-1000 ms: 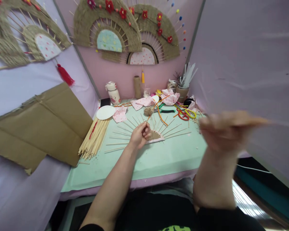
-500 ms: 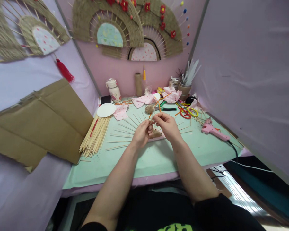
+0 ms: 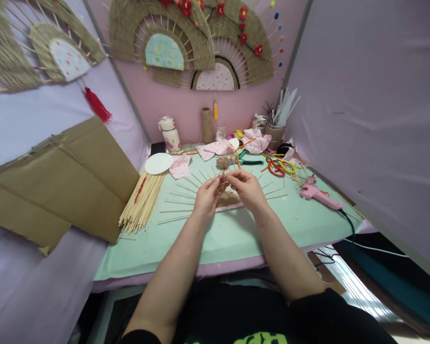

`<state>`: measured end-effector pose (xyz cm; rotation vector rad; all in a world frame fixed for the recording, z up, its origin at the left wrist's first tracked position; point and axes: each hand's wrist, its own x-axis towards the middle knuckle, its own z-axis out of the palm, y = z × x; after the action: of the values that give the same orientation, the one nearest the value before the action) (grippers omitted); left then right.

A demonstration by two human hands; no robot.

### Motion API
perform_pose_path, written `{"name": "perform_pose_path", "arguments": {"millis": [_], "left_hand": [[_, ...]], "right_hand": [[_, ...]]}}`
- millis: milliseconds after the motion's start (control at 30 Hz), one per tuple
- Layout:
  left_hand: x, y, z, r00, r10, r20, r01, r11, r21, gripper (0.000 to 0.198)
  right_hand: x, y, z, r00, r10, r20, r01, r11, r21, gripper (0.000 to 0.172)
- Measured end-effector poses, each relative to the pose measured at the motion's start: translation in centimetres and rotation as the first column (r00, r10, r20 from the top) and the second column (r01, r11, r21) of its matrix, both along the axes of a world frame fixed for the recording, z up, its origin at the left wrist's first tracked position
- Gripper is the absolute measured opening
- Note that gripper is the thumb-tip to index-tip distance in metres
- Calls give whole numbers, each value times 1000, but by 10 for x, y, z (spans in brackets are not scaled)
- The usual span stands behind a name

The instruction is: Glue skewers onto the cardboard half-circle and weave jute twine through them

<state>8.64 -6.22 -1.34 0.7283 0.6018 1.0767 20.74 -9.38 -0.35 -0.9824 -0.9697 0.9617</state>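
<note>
My left hand [image 3: 207, 195] is closed in a pinch above a half-round fan frame, its fingertips close to those of my right hand [image 3: 248, 189]. Between the fingertips runs a thin strand that looks like twine; most of it is hidden by the fingers. Thin wooden sticks [image 3: 179, 201] fan out from the frame to both sides. Under my hands shows the frame's brown woven centre [image 3: 228, 199] with a pink lower edge. Just beyond the fingers lies a ball of twine [image 3: 222, 163], with an orange strip [image 3: 238, 161] beside it.
A bundle of wooden sticks [image 3: 140, 203] with a white oval disc [image 3: 159, 164] on it lies at left. Green-handled pliers [image 3: 252, 162], scissors [image 3: 275, 168] and a pink glue gun [image 3: 319, 195] lie to the right. A bottle [image 3: 170, 134] and cardboard tube [image 3: 206, 125] stand behind.
My left hand has shifted slightly left and turned, its fingers now straighter. My right hand has moved slightly, staying in a pinch. More of the fan's brown centre shows between them.
</note>
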Motion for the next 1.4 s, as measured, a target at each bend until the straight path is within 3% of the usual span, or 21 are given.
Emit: {"name": "perform_pose_path", "arguments": {"millis": [100,300,500,633,733,900,1100,1267,1400], "left_hand": [[1,-2,0,1000,-25,-5,25,998,50,22],[-1,-5,0,984,-168,-59,171,984,45,31],[-2,-7,1,967,-250,-56,254,965,71,27],[-2,-7,1,953,-300,-51,302,952,49,27],[-2,-7,0,955,-285,-87,289,956,43,26],[-1,-7,2,972,-209,-106,216,975,56,27],[-1,-6,0,958,-225,-176,243,966,86,34],[0,-2,-9,950,-210,-231,240,965,110,32],[0,-3,-6,946,-221,-236,246,966,84,27]], "right_hand": [[-1,3,-4,997,-53,52,53,999,-5,21],[0,9,-12,996,-54,-75,55,998,3,21],[-1,9,-10,993,-75,-93,75,997,-4,22],[4,11,-10,977,-200,-75,202,979,14,22],[9,13,-12,960,-270,-73,272,962,23,22],[12,12,-11,957,-278,-84,282,959,29,22],[12,10,-7,939,-324,-117,328,945,19,24],[15,10,-6,913,-384,-137,391,920,26,26],[17,11,-8,904,-407,-134,416,908,50,25]]}}
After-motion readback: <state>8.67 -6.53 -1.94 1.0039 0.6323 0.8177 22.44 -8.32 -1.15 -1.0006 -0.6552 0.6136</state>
